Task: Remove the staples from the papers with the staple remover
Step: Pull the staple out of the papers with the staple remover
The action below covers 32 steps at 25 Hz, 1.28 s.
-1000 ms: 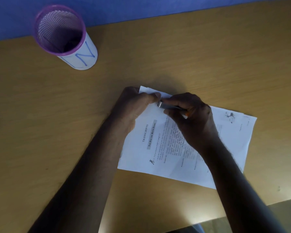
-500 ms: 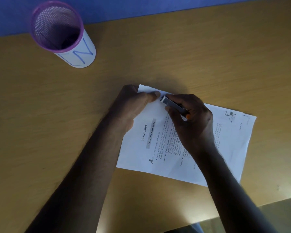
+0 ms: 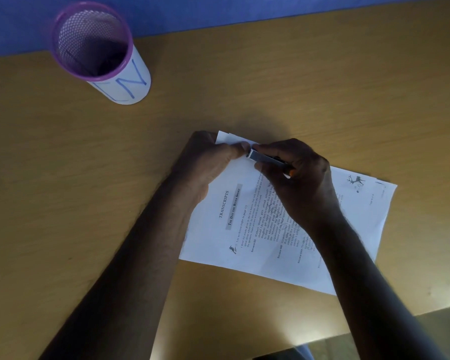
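Two bare hands worked over a small stack of printed papers [image 3: 244, 229] lying at an angle on a wooden worktop [image 3: 296, 87]. A person's left hand [image 3: 213, 162] pressed flat on the far left corner of the stack, its fingers [image 3: 240, 148] stretched out and holding nothing, only pinning the sheets down. Right beside them, the right hand [image 3: 296, 183] had its fingers closed round a slim metal staple remover [image 3: 265, 159], gripped much as one holds a pen. The tool's tip touched the paper just beside the left fingertips, at the top corner where a staple would usually sit.

No staple itself could be made out; that spot was small and shaded by both hands. No loose staples showed on the worktop, and the sheets lay squared together, so by the look of it the job was at an early stage, with the tip working at that corner and nothing visibly pulled out yet. Whether more staples waited elsewhere could not be told.

Well apart, at the far left, stood a purple mesh pen pot [image 3: 96, 48] with a white paper label.
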{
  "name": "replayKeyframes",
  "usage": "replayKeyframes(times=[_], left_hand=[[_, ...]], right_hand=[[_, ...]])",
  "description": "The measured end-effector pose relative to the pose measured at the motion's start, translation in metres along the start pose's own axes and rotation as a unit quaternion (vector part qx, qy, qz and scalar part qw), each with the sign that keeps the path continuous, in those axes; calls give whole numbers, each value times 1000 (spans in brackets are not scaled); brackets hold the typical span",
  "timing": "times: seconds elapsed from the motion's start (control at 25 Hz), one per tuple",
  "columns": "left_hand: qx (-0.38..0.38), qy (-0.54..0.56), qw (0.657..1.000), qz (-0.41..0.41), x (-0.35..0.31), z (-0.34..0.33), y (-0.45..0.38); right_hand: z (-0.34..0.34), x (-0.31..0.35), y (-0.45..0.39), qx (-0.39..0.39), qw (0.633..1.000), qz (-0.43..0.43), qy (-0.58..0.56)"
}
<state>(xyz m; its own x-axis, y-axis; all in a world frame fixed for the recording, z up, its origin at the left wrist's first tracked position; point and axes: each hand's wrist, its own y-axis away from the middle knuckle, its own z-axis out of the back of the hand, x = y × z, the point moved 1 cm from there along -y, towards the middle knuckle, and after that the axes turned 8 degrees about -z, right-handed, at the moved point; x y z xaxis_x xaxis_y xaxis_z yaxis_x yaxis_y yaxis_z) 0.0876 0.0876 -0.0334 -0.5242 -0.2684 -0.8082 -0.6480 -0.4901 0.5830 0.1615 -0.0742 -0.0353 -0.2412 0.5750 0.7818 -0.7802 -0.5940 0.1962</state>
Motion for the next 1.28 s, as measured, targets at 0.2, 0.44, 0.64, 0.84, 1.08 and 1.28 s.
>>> replayKeyframes(times=[0.2,0.44,0.64,0.84,1.08,1.28], left_hand=[[-5,-1,1000,-3,2,0,-2],[-6,-5,1000,8,0,-1,-2],[-30,-16,999,11,3,-3,-4],[-29,-28,999,16,5,-2,-5],[-13,-34,999,16,2,-1,-1],[2,-16,1000,20,1,-2,-2]], right_hand=[[4,0,-10,44,998,-8,-33],[6,-5,-10,56,998,24,-19],[-3,-10,7,14,997,71,39],[-8,-10,16,-69,997,14,24],[-3,-8,10,-68,997,-7,21],[0,-10,12,-52,998,-31,2]])
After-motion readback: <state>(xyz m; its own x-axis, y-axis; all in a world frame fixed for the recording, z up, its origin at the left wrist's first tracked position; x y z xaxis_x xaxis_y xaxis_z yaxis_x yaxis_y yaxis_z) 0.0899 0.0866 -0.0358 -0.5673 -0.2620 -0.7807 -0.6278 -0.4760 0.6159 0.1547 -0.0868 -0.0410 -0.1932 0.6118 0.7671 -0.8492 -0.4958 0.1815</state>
